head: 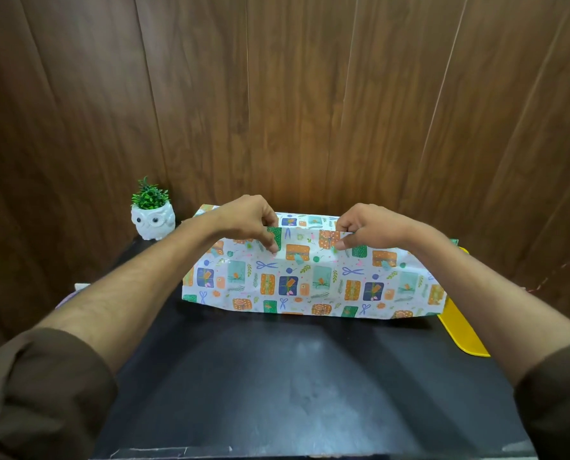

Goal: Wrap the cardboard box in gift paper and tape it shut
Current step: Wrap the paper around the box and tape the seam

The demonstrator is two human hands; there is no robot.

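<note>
Gift paper (313,280) is pinched along its top edge by both hands: the left hand (250,224) grips it left of centre and the right hand (366,230) right of centre, fingers curled over the fold. The sheet drapes down toward the near side, at the far middle of the black desk (277,376); what it covers is hidden. A yellow tray (459,330) pokes out at its right end, and an owl pot (152,222) stands far left.
</note>
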